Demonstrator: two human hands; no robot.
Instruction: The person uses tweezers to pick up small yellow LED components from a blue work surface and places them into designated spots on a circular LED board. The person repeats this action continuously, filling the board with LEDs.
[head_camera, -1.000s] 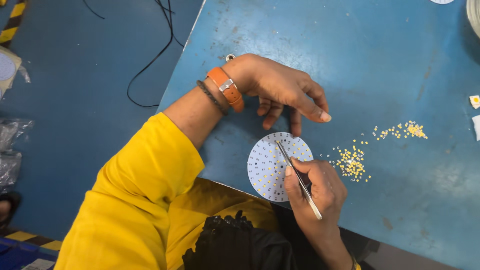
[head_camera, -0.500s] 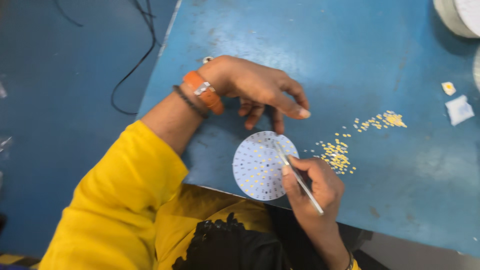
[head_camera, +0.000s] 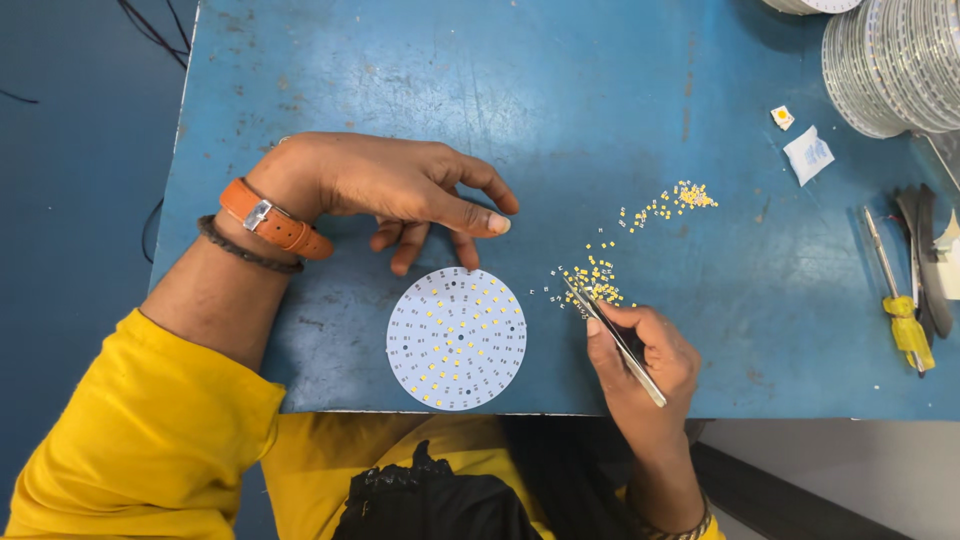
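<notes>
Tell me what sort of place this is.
Most likely an electronics assembly bench in a workshop: a round white circuit board partly filled with tiny yellow components, tweezers in the right hand, and stacked round boards nearby.

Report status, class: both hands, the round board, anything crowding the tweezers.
Right hand grips tweezers, tips in the loose yellow chips. Left hand rests on table above round board, apart from it. Nothing crowds the tweezers.

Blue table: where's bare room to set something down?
Free: the far stretch of the blue table beyond the left hand, and the near right patch between the right hand and yellow-handled tool. Crowded: round board, loose yellow chips, stacked discs.
</notes>
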